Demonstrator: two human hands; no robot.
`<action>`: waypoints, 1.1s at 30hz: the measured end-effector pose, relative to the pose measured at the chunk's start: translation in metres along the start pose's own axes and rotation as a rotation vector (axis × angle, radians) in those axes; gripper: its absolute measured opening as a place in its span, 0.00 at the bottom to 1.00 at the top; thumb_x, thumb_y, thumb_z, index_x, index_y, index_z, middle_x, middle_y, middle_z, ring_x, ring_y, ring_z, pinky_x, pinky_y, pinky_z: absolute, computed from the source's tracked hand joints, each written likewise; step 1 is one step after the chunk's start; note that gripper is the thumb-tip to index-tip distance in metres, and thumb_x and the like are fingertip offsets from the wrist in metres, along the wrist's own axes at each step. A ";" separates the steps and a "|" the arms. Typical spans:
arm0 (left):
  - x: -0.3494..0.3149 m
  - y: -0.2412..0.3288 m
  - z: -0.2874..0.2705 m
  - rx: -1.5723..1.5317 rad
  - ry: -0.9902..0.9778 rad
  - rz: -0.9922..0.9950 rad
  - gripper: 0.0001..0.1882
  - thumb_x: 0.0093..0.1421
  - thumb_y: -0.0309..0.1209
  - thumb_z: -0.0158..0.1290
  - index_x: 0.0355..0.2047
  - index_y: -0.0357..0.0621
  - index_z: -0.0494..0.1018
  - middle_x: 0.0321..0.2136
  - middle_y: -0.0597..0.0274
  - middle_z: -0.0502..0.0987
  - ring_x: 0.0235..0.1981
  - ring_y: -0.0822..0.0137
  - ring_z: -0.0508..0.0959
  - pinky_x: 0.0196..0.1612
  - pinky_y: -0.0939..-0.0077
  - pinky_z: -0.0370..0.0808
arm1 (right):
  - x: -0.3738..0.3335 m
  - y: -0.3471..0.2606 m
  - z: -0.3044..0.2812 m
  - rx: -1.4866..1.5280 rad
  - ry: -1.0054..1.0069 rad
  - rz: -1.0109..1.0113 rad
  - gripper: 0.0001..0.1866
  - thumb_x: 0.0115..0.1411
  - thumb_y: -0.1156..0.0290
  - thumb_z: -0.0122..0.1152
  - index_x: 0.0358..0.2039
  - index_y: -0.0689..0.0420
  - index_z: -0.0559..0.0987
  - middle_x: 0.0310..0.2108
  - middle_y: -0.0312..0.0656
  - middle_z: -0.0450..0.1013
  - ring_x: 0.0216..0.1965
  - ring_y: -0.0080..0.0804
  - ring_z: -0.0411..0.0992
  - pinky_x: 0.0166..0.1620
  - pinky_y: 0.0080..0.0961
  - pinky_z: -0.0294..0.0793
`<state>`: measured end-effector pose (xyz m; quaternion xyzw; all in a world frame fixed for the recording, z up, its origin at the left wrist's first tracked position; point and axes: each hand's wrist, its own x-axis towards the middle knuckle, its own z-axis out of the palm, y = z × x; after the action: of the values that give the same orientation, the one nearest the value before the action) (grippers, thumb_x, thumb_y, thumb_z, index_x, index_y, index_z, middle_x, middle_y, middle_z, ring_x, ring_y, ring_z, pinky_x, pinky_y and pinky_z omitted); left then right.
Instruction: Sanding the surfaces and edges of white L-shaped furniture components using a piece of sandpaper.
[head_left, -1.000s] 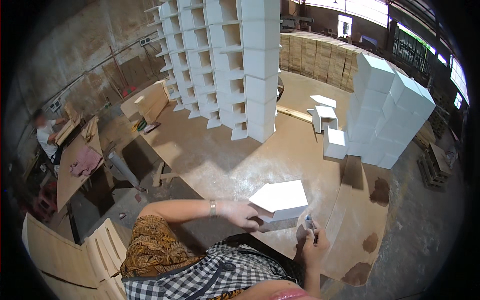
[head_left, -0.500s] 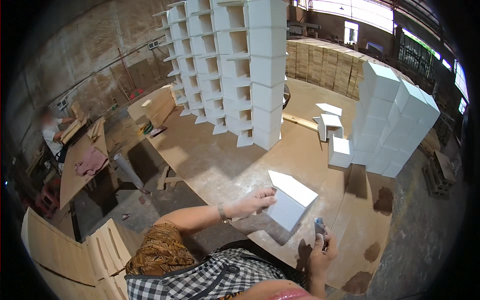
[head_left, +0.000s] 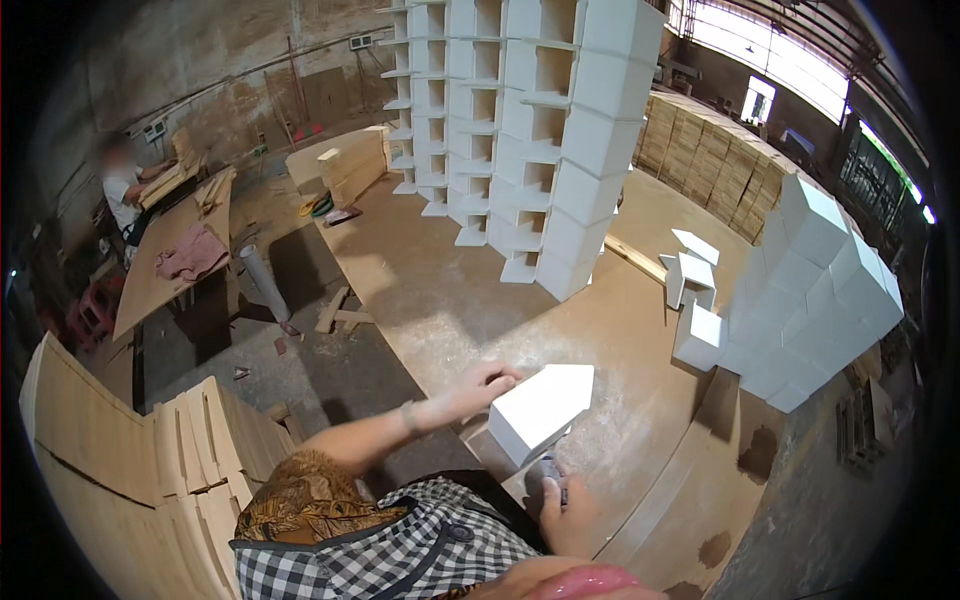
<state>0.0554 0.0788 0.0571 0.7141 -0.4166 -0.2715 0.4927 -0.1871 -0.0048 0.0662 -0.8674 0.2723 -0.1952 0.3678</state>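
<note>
A small white box with a pointed end panel is tilted above the near part of the brown work table. At its left side my left hand grips it, fingers partly hidden behind the box. Just below the box's lower right edge, my right hand is closed around a small grey-blue pad, whose exact kind I cannot make out. The pad is close under the box; whether they touch is unclear.
A tall stack of open white boxes stands at the far middle. Another white stack rises on the right, with a loose white box beside it. Light wooden pieces sit at the left. A person works at a far-left table.
The white box has turned so its pointed panel faces up, and it sits lower and further left. My right hand with the pad has moved left, close under it. The view has shifted.
</note>
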 end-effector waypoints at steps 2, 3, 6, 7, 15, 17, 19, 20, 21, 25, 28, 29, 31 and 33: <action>-0.021 -0.003 0.015 -0.176 0.078 -0.060 0.17 0.60 0.36 0.45 0.45 0.37 0.68 0.40 0.60 0.71 0.42 0.71 0.70 0.43 0.76 0.68 | 0.001 0.000 0.010 -0.004 0.059 -0.084 0.16 0.55 0.70 0.54 0.44 0.57 0.72 0.29 0.53 0.73 0.30 0.48 0.72 0.33 0.37 0.70; -0.033 0.000 0.023 -0.353 0.177 -0.131 0.18 0.61 0.36 0.45 0.46 0.35 0.67 0.40 0.58 0.72 0.43 0.70 0.70 0.46 0.76 0.66 | 0.003 0.001 0.016 -0.002 0.063 -0.084 0.16 0.55 0.70 0.54 0.44 0.57 0.72 0.29 0.53 0.73 0.30 0.48 0.72 0.33 0.37 0.70; -0.063 0.015 0.038 -0.432 0.302 0.090 0.24 0.60 0.36 0.46 0.53 0.35 0.58 0.47 0.55 0.66 0.50 0.67 0.66 0.52 0.73 0.64 | 0.006 0.004 0.029 0.114 0.075 -0.186 0.16 0.52 0.74 0.55 0.43 0.57 0.73 0.24 0.50 0.73 0.25 0.47 0.72 0.28 0.35 0.70; -0.066 0.012 0.043 -0.391 0.247 0.078 0.34 0.56 0.38 0.51 0.58 0.37 0.50 0.54 0.49 0.58 0.57 0.59 0.59 0.57 0.67 0.57 | 0.006 0.008 0.030 0.120 0.079 -0.197 0.16 0.52 0.74 0.55 0.43 0.57 0.73 0.24 0.50 0.73 0.25 0.47 0.72 0.28 0.35 0.70; -0.057 0.010 0.055 0.403 0.222 0.222 0.54 0.44 0.42 0.62 0.60 0.38 0.37 0.60 0.39 0.35 0.62 0.42 0.41 0.62 0.57 0.47 | 0.012 0.021 0.042 0.380 0.100 -0.109 0.07 0.53 0.72 0.57 0.25 0.63 0.71 0.32 0.50 0.75 0.25 0.41 0.73 0.28 0.30 0.71; -0.052 0.010 0.056 0.412 0.226 0.210 0.55 0.43 0.42 0.63 0.60 0.39 0.36 0.60 0.40 0.34 0.62 0.41 0.41 0.62 0.56 0.47 | 0.011 0.021 0.042 0.400 0.072 -0.076 0.08 0.53 0.72 0.57 0.25 0.63 0.71 0.33 0.51 0.75 0.26 0.42 0.74 0.29 0.30 0.71; -0.051 0.010 0.058 0.401 0.262 0.217 0.54 0.43 0.42 0.63 0.60 0.40 0.38 0.60 0.39 0.35 0.62 0.41 0.42 0.61 0.56 0.48 | 0.011 0.023 0.043 0.421 0.042 -0.041 0.08 0.53 0.72 0.57 0.25 0.63 0.71 0.34 0.51 0.75 0.27 0.43 0.74 0.30 0.31 0.71; -0.051 0.011 0.058 0.405 0.266 0.217 0.54 0.43 0.42 0.63 0.60 0.40 0.38 0.60 0.39 0.35 0.62 0.41 0.42 0.61 0.56 0.48 | 0.012 0.024 0.044 0.405 0.059 -0.079 0.08 0.53 0.71 0.58 0.26 0.62 0.70 0.35 0.51 0.74 0.28 0.45 0.74 0.30 0.32 0.71; -0.052 0.011 0.059 0.389 0.283 0.198 0.54 0.43 0.41 0.63 0.60 0.40 0.38 0.60 0.39 0.36 0.61 0.41 0.43 0.61 0.56 0.49 | 0.012 0.026 0.046 0.390 0.077 -0.115 0.08 0.53 0.71 0.58 0.26 0.62 0.70 0.36 0.51 0.74 0.29 0.46 0.74 0.31 0.33 0.71; -0.047 0.007 0.060 0.345 0.312 0.174 0.53 0.43 0.40 0.63 0.60 0.43 0.40 0.59 0.38 0.41 0.61 0.41 0.46 0.61 0.56 0.50 | 0.011 0.029 0.051 0.383 0.139 -0.156 0.09 0.51 0.71 0.61 0.27 0.61 0.70 0.33 0.52 0.74 0.27 0.43 0.74 0.30 0.33 0.71; -0.046 0.008 0.059 0.289 0.299 0.135 0.51 0.43 0.39 0.63 0.60 0.44 0.41 0.57 0.39 0.47 0.60 0.42 0.49 0.60 0.56 0.51 | 0.010 0.032 0.049 0.302 0.089 -0.204 0.10 0.49 0.71 0.61 0.29 0.61 0.70 0.37 0.53 0.73 0.28 0.47 0.73 0.31 0.34 0.71; -0.046 0.006 0.059 0.291 0.301 0.132 0.51 0.43 0.39 0.63 0.60 0.44 0.41 0.57 0.39 0.47 0.60 0.42 0.49 0.60 0.56 0.51 | 0.011 0.031 0.049 0.293 0.077 -0.219 0.10 0.49 0.72 0.61 0.29 0.60 0.70 0.37 0.53 0.73 0.28 0.48 0.73 0.31 0.34 0.71; -0.045 0.002 0.057 0.162 0.284 0.157 0.50 0.43 0.38 0.63 0.60 0.44 0.43 0.56 0.41 0.51 0.58 0.46 0.55 0.58 0.56 0.56 | 0.010 0.031 0.047 0.286 0.066 -0.235 0.10 0.49 0.72 0.61 0.30 0.60 0.70 0.38 0.53 0.73 0.28 0.49 0.73 0.31 0.35 0.71; -0.047 0.002 0.055 0.075 0.273 0.112 0.50 0.43 0.37 0.63 0.60 0.44 0.44 0.56 0.43 0.52 0.57 0.48 0.57 0.57 0.58 0.58 | 0.008 0.030 0.045 0.304 0.058 -0.225 0.09 0.51 0.72 0.57 0.30 0.61 0.69 0.41 0.52 0.72 0.29 0.53 0.71 0.33 0.40 0.70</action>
<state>-0.0132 0.0926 0.0380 0.7379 -0.3948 -0.1282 0.5322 -0.1662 -0.0036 0.0156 -0.8208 0.1513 -0.2991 0.4625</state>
